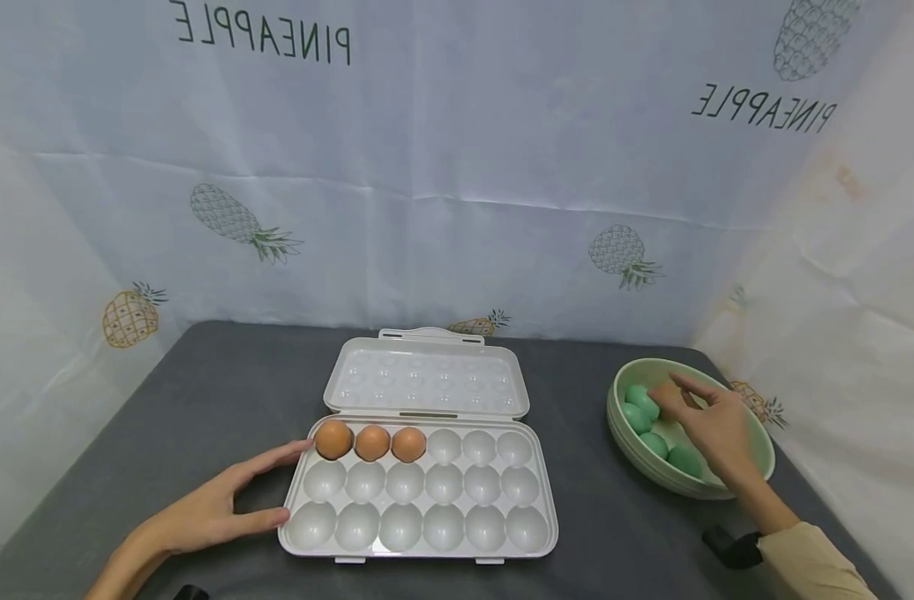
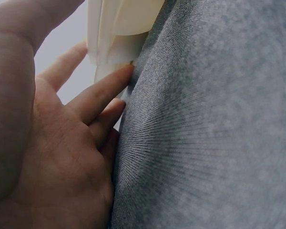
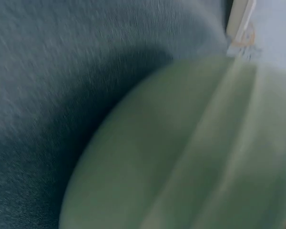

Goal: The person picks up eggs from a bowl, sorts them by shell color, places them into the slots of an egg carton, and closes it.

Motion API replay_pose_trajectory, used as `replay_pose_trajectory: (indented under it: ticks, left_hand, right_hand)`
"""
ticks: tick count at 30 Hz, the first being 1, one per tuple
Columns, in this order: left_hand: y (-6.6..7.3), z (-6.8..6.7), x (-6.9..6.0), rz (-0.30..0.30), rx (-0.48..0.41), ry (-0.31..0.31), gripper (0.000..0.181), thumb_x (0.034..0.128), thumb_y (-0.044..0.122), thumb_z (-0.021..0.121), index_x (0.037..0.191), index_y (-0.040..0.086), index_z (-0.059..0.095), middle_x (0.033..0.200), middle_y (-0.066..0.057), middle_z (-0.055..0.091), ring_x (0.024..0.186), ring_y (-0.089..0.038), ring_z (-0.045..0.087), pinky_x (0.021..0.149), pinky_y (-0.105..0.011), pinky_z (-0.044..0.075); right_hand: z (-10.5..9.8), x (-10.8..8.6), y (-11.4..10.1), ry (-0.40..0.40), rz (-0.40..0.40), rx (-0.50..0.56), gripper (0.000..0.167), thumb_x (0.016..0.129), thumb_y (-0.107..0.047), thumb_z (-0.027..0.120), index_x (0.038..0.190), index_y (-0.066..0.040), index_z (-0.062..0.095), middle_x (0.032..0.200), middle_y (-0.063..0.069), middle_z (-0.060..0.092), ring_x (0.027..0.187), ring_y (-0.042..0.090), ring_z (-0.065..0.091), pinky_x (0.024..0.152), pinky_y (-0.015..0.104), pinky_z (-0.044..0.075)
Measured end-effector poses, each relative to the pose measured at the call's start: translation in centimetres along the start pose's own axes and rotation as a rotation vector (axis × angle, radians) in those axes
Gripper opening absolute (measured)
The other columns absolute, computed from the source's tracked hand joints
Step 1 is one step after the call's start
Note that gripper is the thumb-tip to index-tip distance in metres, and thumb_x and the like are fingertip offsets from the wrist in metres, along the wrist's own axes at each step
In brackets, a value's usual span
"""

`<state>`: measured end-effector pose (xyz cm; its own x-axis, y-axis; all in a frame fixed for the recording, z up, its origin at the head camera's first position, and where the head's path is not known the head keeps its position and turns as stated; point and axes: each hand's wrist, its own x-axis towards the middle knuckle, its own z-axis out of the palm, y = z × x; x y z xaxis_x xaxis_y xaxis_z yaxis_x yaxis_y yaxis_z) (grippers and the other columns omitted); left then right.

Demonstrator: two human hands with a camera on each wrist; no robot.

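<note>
A white egg tray (image 1: 419,483) lies with its lid raised on the table. Three brown eggs (image 1: 372,442) sit side by side in its back row, from the left corner. My left hand (image 1: 209,508) touches the tray's left side with thumb and fingers spread; in the left wrist view those fingers look extended. Inside the pale green bowl (image 1: 756,442) at the right, my right hand (image 1: 715,425) pinches a brown egg (image 1: 661,393), partly covered by the fingers. Several green eggs (image 1: 638,418) lie in the bowl. The right wrist view shows only the bowl's outside (image 3: 148,152).
The tray's clear lid (image 1: 427,379) leans back behind it. A dark grey cloth (image 1: 224,400) covers the table. Behind and at both sides hangs a pale curtain (image 1: 427,167) printed with pineapples. Near the right sleeve is a black wrist device (image 1: 730,548).
</note>
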<state>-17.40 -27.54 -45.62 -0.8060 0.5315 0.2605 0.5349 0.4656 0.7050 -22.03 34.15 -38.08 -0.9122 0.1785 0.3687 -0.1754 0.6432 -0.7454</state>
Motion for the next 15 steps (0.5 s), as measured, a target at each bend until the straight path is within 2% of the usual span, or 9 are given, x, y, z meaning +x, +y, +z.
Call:
replay_pose_trajectory:
  ticks: [3, 4, 7, 10, 15]
  left_hand:
    - [0.1, 0.0, 0.0, -0.010, 0.003, 0.001, 0.072, 0.0906, 0.017, 0.077, 0.154, 0.025, 0.044, 0.152, 0.011, 0.053, 0.137, 0.017, 0.039, 0.105, -0.004, 0.030]
    - [0.1, 0.0, 0.0, -0.011, 0.005, 0.002, 0.072, 0.0906, 0.017, 0.077, 0.154, 0.026, 0.044, 0.152, 0.011, 0.053, 0.136, 0.017, 0.039, 0.105, -0.004, 0.030]
    - [0.0, 0.0, 0.0, -0.008, 0.008, 0.004, 0.072, 0.0904, 0.017, 0.077, 0.154, 0.026, 0.045, 0.152, 0.011, 0.053, 0.137, 0.017, 0.039, 0.106, -0.003, 0.029]
    - [0.0, 0.0, 0.0, -0.003, 0.011, 0.009, 0.072, 0.0902, 0.017, 0.077, 0.154, 0.025, 0.045, 0.152, 0.012, 0.053, 0.137, 0.017, 0.039, 0.106, -0.003, 0.028]
    - [0.1, 0.0, 0.0, -0.023, 0.006, 0.000, 0.072, 0.0909, 0.018, 0.077, 0.154, 0.027, 0.045, 0.152, 0.013, 0.053, 0.137, 0.018, 0.038, 0.105, -0.005, 0.031]
  right_hand:
    - [-0.5, 0.6, 0.4, 0.029, 0.088, -0.052, 0.055, 0.093, -0.031, 0.077, 0.136, 0.002, 0.063, 0.123, -0.018, 0.071, 0.097, -0.029, 0.047, 0.068, 0.004, 0.048]
    - [-0.6, 0.7, 0.5, 0.035, 0.118, -0.057, 0.058, 0.093, -0.033, 0.077, 0.137, 0.001, 0.062, 0.133, -0.015, 0.067, 0.097, -0.029, 0.046, 0.074, 0.003, 0.048]
    - [-0.6, 1.1, 0.8, 0.044, 0.194, -0.077, 0.062, 0.092, -0.039, 0.077, 0.140, -0.002, 0.061, 0.141, -0.003, 0.065, 0.095, -0.026, 0.045, 0.074, 0.003, 0.047]
    - [-0.4, 1.3, 1.1, 0.050, 0.232, -0.074, 0.064, 0.092, -0.041, 0.076, 0.141, -0.003, 0.061, 0.140, -0.005, 0.065, 0.096, -0.023, 0.045, 0.079, 0.000, 0.045]
    - [0.1, 1.5, 1.6, 0.048, 0.250, -0.089, 0.064, 0.092, -0.041, 0.076, 0.141, -0.002, 0.060, 0.143, 0.008, 0.062, 0.094, -0.023, 0.044, 0.078, 0.000, 0.043]
